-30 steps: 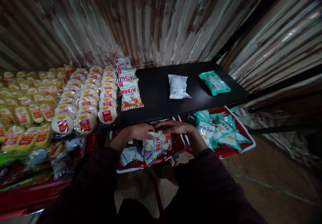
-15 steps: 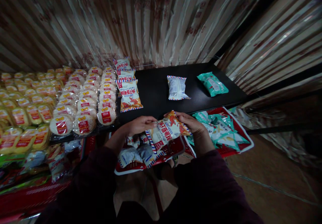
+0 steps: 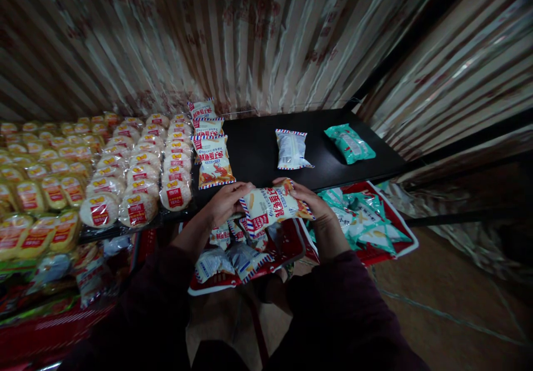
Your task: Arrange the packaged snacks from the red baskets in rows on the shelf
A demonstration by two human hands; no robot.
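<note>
Between my two hands is a cream and orange snack bag (image 3: 272,207) with a striped border, tilted over the shelf's front edge. My left hand (image 3: 227,201) grips its left end, and my right hand (image 3: 312,201) grips the right end. Below it, a red basket (image 3: 289,246) with a white rim holds several like bags (image 3: 247,257). On the black shelf (image 3: 254,157), a short row of the same bags (image 3: 214,160) lies face up at the left. One bag (image 3: 291,149) lies back side up in the middle, and a teal bag (image 3: 350,143) lies to the right.
Rows of wrapped round rice crackers (image 3: 139,174) and yellow packaged cakes (image 3: 41,193) fill the left of the shelf. A second red basket (image 3: 410,243) with teal bags stands at the right. Another basket (image 3: 62,335) of mixed snacks is at lower left. Pleated curtains (image 3: 250,43) hang behind.
The held snack bag has turned to lie more level and moved slightly up and left, with both hands still on it. More of the basket's bags shows beneath it.
</note>
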